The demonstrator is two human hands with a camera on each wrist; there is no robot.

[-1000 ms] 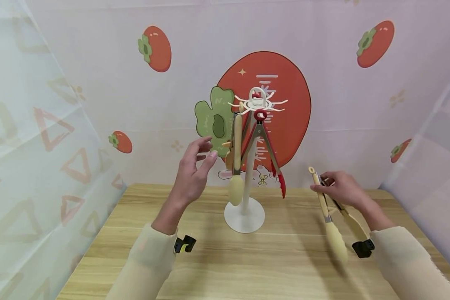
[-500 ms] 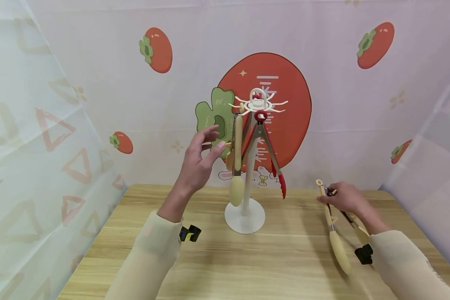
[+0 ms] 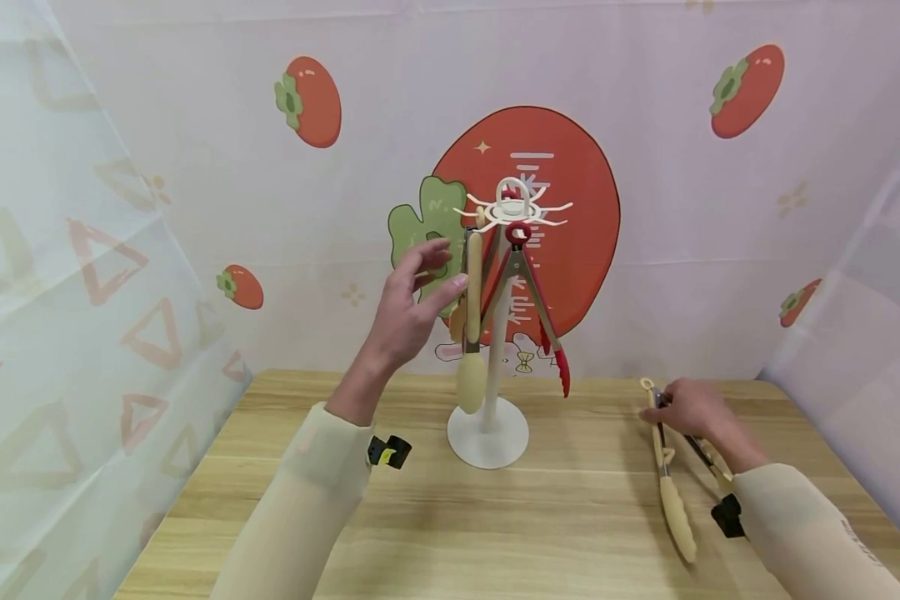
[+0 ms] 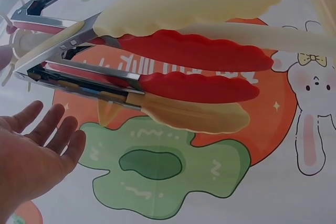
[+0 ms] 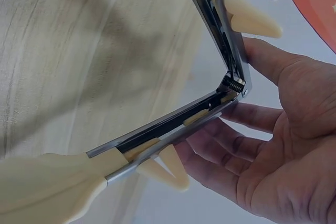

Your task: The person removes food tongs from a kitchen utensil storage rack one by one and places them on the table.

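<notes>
My right hand (image 3: 696, 412) grips a pair of cream-tipped tongs (image 3: 676, 517) near the hinge, above the right side of the wooden table. Those tongs are spread, with thumb and fingers on opposite arms in the right wrist view. Other cream tongs (image 3: 471, 383) hang from a white hook stand (image 3: 487, 454), beside red-tipped tongs (image 3: 561, 367). At the hanging cream tongs, my left hand (image 3: 405, 312) has its thumb close to their handle and its fingers loosely bent. In the left wrist view the left hand's fingers (image 4: 71, 142) are apart from the tongs.
The stand's upper hooks (image 3: 555, 208) radiate outward in the middle of the view. A wooden table (image 3: 525, 533) runs back to a printed cloth wall (image 3: 360, 208), with cloth also at both sides. Black cameras (image 3: 392, 452) sit on both wrists.
My right hand has lowered its tongs and moved slightly right. My left hand has moved right and up to the hanging cream tongs. The hanging tongs look unmoved.
</notes>
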